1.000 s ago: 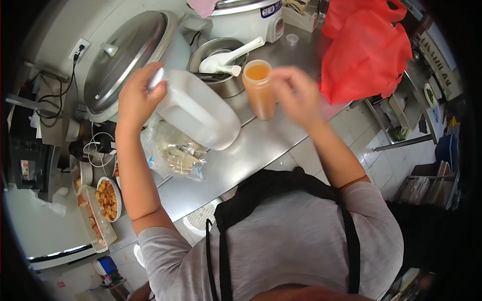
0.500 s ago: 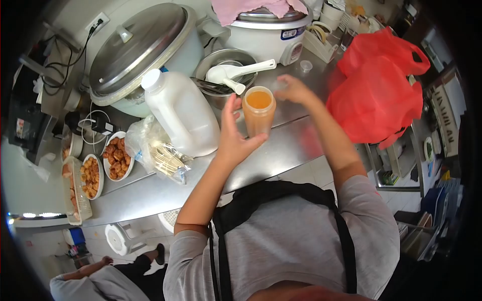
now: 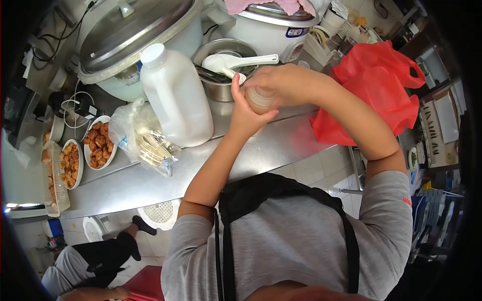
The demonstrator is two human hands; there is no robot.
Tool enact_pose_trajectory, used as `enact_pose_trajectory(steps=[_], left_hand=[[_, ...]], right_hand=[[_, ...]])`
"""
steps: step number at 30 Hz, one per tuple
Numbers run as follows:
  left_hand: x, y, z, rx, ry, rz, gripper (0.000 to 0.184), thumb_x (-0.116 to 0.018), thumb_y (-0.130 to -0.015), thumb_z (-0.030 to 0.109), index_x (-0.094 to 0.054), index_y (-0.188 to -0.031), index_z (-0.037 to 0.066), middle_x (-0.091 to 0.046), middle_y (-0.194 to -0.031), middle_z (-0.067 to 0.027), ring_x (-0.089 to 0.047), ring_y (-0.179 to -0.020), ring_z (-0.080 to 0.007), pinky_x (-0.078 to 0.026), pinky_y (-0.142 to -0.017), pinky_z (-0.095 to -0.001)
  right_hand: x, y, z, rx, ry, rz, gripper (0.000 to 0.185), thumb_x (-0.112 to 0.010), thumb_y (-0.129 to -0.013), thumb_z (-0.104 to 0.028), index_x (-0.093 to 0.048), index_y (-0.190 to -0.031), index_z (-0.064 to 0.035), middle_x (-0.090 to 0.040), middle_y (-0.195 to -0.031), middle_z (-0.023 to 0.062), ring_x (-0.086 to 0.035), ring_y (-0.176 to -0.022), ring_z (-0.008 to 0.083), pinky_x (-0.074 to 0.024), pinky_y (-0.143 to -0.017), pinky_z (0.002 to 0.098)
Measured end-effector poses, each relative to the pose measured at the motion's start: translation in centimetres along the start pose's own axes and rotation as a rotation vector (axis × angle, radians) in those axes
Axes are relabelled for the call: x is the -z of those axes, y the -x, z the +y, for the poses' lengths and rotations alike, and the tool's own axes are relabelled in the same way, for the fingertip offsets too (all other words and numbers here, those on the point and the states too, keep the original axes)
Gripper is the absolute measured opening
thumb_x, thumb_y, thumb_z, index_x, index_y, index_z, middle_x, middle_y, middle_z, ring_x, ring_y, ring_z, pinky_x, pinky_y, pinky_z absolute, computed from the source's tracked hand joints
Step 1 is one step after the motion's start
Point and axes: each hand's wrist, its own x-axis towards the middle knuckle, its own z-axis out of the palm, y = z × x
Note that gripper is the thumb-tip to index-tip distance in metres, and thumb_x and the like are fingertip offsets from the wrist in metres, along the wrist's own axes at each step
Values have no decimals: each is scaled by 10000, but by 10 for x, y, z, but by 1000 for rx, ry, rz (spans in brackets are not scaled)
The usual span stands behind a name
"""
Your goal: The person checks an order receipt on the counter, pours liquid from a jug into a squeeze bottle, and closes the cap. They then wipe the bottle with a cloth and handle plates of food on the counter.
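My left hand (image 3: pixel 249 116) is wrapped around a clear plastic bottle (image 3: pixel 261 107), which stands upright over the steel counter; earlier its orange drink showed through the open mouth. Over the bottle's top, my right hand (image 3: pixel 291 84) curls its fingers around a translucent lid (image 3: pixel 259 93), partly hidden and blurred. Just left of the bottle stands a large white plastic jug (image 3: pixel 178 103) with a cap. Behind my hands, a metal bowl (image 3: pixel 221 90) holds a white scoop (image 3: pixel 246 61).
Two large lidded cookers, one a rice cooker (image 3: pixel 271 30), line the back. A red plastic bag (image 3: pixel 366 95) sits at right. At left are bagged wooden sticks (image 3: pixel 153 149) and dishes of fried food (image 3: pixel 99 145). Another person (image 3: pixel 85 266) is below left, near a stool (image 3: pixel 159 214).
My right hand has moved left onto the bottle's top with the lid, covering the mouth. The view has shifted slightly. The other person has moved, and a red object now shows beside them.
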Motion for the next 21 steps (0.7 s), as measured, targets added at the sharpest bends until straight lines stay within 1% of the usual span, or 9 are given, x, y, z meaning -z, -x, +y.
enact_pose_trajectory(steps=[3,4,7,10,14,16,18,20,21], left_hand=[[-1,1,6,103,19,9,1108,-755,-523,128,39,-1292,64,-372,-1178,-199,-413,-1094,-268,-346,-909,-366],[0,2,5,0,-90,7,1098,-748,-530,121,42,-1290,59,-391,-1151,-191,-440,-1055,-266,-362,-885,-358],[4,1,-3,-150,-242,12,1078,-737,-539,116,38,-1286,51,-433,-1085,-174,-499,-964,-265,-400,-825,-344],[2,1,-10,-27,-96,38,1081,-745,-524,142,17,-1287,53,-443,-1055,-169,-510,-935,-274,-414,-799,-349],[3,0,-11,-18,-133,24,1088,-751,-511,163,4,-1287,54,-451,-1035,-166,-509,-931,-284,-415,-796,-356],[5,1,-8,11,-146,-11,1094,-747,-518,160,25,-1285,54,-451,-1043,-171,-498,-953,-280,-402,-818,-360],[9,1,2,52,-169,-69,1105,-737,-534,149,71,-1282,56,-447,-1063,-182,-478,-994,-268,-377,-862,-366],[8,0,-4,33,-109,-90,1113,-738,-527,156,72,-1284,63,-448,-1059,-178,-478,-991,-266,-382,-856,-365],[8,2,-7,28,-79,-105,1117,-739,-524,159,72,-1286,67,-448,-1057,-176,-479,-989,-265,-385,-853,-365]], right_hand=[[-5,-12,-22,-406,83,-74,641,-699,-564,-264,-466,-1142,-115,-558,-951,166,-563,-842,295,-454,-703,369],[-6,-15,-28,-557,114,-98,648,-698,-565,-276,-464,-1146,-114,-564,-928,179,-566,-834,302,-455,-695,369],[8,-6,-31,-579,-95,17,655,-696,-577,-236,-447,-1168,-103,-538,-977,202,-538,-903,307,-434,-746,360],[17,13,-4,-71,-210,62,689,-701,-567,-218,-430,-1189,-99,-509,-1031,198,-494,-971,307,-404,-798,351],[14,-8,6,-56,-190,-176,675,-705,-571,-238,-446,-1178,-98,-498,-1041,182,-473,-985,298,-391,-813,338],[1,-18,-11,-505,-59,-170,674,-704,-571,-240,-448,-1179,-103,-487,-1055,180,-476,-977,297,-393,-798,338],[-6,-14,-21,-697,26,-136,642,-690,-584,-278,-461,-1154,-93,-502,-1012,182,-497,-930,296,-407,-757,342],[-9,-2,-17,-627,50,-67,598,-661,-609,-354,-486,-1103,-66,-544,-912,189,-537,-844,293,-431,-689,350],[-12,4,-5,-344,-18,58,571,-635,-618,-399,-497,-1054,-57,-550,-827,180,-546,-785,292,-437,-650,355]])
